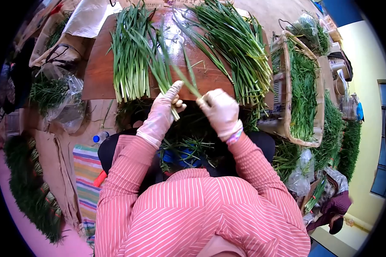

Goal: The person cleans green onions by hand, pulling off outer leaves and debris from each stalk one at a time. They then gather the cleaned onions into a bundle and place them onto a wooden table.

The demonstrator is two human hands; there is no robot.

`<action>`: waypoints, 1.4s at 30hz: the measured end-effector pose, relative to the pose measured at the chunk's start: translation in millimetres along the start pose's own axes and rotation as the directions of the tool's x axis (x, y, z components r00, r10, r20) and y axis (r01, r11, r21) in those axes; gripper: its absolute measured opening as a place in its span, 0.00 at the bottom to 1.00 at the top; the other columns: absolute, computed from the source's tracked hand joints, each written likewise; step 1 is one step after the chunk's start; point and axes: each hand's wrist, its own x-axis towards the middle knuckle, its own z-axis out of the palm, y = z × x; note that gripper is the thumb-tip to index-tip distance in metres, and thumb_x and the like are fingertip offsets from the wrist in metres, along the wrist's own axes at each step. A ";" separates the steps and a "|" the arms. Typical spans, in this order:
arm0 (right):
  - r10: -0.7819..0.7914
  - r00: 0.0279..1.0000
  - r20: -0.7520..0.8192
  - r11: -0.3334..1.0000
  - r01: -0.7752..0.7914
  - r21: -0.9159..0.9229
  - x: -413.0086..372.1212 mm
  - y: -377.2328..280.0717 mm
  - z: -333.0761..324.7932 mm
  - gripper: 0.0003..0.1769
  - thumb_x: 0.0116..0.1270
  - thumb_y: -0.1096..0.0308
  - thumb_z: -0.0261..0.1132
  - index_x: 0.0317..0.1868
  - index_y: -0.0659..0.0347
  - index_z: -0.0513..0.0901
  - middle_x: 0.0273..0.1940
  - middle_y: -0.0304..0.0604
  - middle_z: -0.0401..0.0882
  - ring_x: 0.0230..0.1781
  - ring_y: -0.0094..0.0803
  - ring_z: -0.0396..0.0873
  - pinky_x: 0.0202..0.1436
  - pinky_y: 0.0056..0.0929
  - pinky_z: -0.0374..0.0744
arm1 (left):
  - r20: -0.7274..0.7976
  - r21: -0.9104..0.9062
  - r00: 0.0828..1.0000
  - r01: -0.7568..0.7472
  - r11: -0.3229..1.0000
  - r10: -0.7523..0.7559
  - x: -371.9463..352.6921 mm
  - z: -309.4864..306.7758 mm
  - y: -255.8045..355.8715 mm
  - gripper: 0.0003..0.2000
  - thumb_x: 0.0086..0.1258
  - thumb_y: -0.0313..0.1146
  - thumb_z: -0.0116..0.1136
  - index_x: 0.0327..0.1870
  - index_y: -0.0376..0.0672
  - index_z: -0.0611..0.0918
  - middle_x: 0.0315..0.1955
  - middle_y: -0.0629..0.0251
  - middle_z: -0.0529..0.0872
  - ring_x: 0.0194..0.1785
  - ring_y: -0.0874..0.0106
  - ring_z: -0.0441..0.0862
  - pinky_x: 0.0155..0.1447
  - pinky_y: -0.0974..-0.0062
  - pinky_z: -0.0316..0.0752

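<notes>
My left hand (162, 112), in a thin whitish glove, is closed round a small bunch of garlic chives (160, 76), leaves pointing up and away, cut ends below the fist. Gloved too, my right hand (221, 110) pinches the lower end of a single chive stalk (185, 79) that slants up to the left. Both hands are over the near edge of a brown wooden table (98, 73). On it, a neat pile of garlic chives (132, 60) lies at the left, and a larger pile (240, 51) fans out at the right.
Loose trimmings lie on a blue thing (184, 156) at my lap. A long basket of greens (303, 94) stands at the right, a plastic bag of greens (64, 96) at the left. Bundles (32, 184) line the floor. Another person (334, 210) is at the lower right.
</notes>
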 end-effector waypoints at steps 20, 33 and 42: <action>0.200 0.964 0.175 0.862 -0.258 0.436 -48.0 10.4 11.4 0.23 0.67 0.49 0.60 0.44 0.62 0.82 0.32 0.45 0.85 0.29 0.39 0.83 0.35 0.35 0.79 | 0.195 0.141 0.980 -0.075 0.987 0.047 -3.3 -4.9 8.9 0.13 0.65 0.40 0.65 0.43 0.41 0.84 0.21 0.78 0.69 0.21 0.84 0.66 0.28 0.84 0.65; 0.318 0.927 0.197 0.936 -0.340 0.089 -11.5 42.7 11.4 0.13 0.63 0.59 0.63 0.27 0.58 0.78 0.26 0.48 0.79 0.27 0.46 0.79 0.33 0.41 0.77 | 0.055 -0.107 0.990 -0.124 0.987 0.131 7.7 -12.8 13.5 0.15 0.71 0.41 0.57 0.48 0.38 0.79 0.20 0.76 0.70 0.22 0.81 0.69 0.31 0.78 0.71; 0.566 0.735 0.373 0.802 -0.386 -0.456 66.8 101.3 11.5 0.15 0.60 0.57 0.68 0.41 0.56 0.85 0.40 0.48 0.84 0.40 0.43 0.83 0.43 0.35 0.80 | 0.042 -0.050 0.997 -0.058 0.997 0.061 0.6 -2.9 19.5 0.17 0.71 0.36 0.57 0.57 0.38 0.78 0.16 0.82 0.57 0.17 0.85 0.55 0.26 0.83 0.57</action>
